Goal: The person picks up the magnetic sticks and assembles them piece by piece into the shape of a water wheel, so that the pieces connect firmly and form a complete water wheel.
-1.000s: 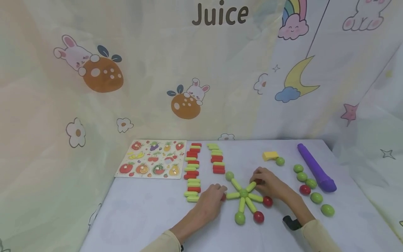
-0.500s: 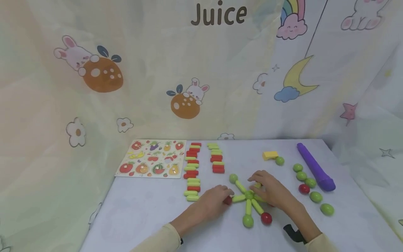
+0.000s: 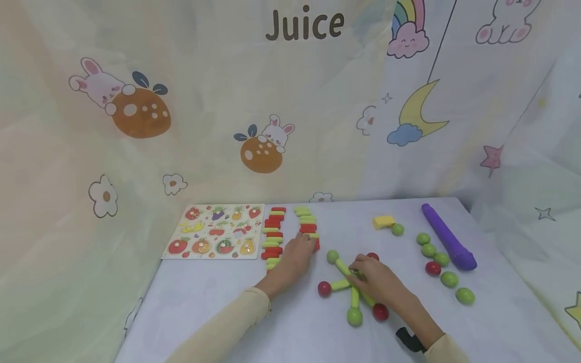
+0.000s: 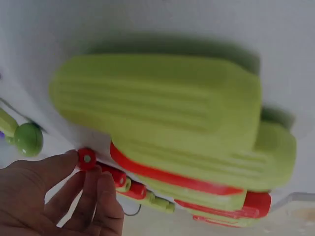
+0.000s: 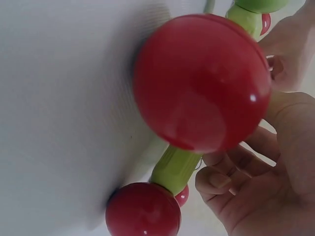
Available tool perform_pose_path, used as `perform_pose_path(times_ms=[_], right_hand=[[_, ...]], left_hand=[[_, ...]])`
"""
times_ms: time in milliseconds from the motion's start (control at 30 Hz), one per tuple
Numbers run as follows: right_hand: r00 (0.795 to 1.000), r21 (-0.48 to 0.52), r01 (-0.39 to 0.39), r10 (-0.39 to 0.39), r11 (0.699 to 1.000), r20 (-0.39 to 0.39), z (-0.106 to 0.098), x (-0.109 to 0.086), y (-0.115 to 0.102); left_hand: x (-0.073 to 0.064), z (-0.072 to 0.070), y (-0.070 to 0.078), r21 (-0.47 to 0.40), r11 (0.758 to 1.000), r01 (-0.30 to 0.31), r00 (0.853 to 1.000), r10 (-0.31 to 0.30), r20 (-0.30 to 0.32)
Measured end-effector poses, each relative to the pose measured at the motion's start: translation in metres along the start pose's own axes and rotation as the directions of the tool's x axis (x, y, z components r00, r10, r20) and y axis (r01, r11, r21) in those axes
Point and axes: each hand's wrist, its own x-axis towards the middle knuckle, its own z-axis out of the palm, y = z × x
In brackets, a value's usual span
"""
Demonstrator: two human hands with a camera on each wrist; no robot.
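Observation:
A star-shaped ball-and-rod model (image 3: 341, 285) lies on the white table, with green rods reaching out to green and red balls. My right hand (image 3: 381, 280) holds it around its middle, fingers curled over the hub; the fingertips are partly hidden behind a large red ball (image 5: 202, 83) in the right wrist view. My left hand (image 3: 296, 254) is at the near end of the shorter column of red and green rods (image 3: 308, 220). In the left wrist view its thumb and fingertips pinch a red rod (image 4: 86, 159), seen end-on.
A longer column of rods (image 3: 272, 237) stands beside a fruit picture board (image 3: 213, 232). On the right lie several loose balls (image 3: 449, 279), a purple stick (image 3: 447, 237) and a yellow block (image 3: 384, 222). A printed cloth hangs behind.
My left hand has left the red ball at the model's left side and moved up to the shorter rod column. My right hand has shifted from the upper-right arm onto the model's middle.

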Motion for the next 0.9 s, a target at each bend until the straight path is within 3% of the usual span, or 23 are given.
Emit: perform_pose_path(times_ms=[133, 267, 367, 433, 533, 733, 900], right_hand=[[1.000, -0.002, -0.005, 0.005, 1.000, 0.005, 0.001, 0.001, -0.001], [1.000, -0.001, -0.007, 0.007, 1.000, 0.007, 0.002, 0.001, 0.000], [1.000, -0.003, 0.006, -0.006, 1.000, -0.001, 0.001, 0.001, 0.000], [1.000, -0.005, 0.019, -0.019, 1.000, -0.007, 0.000, 0.001, 0.000], [0.999, -0.010, 0.042, -0.042, 0.999, -0.018, -0.001, 0.001, 0.000], [0.999, -0.001, 0.048, -0.048, 0.999, -0.010, 0.000, 0.003, 0.001], [0.999, 0.035, 0.027, -0.028, 0.999, 0.020, 0.000, 0.004, 0.003]], left_hand=[[-0.004, 0.004, 0.004, -0.052, 0.998, 0.042, 0.999, -0.041, 0.014], [-0.011, 0.004, 0.010, -0.199, 0.973, 0.112, 0.993, -0.103, 0.054], [-0.017, 0.003, 0.015, -0.355, 0.921, 0.158, 0.987, -0.139, 0.078], [-0.021, 0.002, 0.020, -0.454, 0.871, 0.185, 0.983, -0.157, 0.098], [-0.025, 0.002, 0.027, -0.541, 0.819, 0.193, 0.981, -0.163, 0.104], [-0.031, 0.002, 0.032, -0.583, 0.782, 0.222, 0.975, -0.188, 0.119], [-0.040, -0.001, 0.026, -0.607, 0.773, 0.183, 0.983, -0.141, 0.117]])
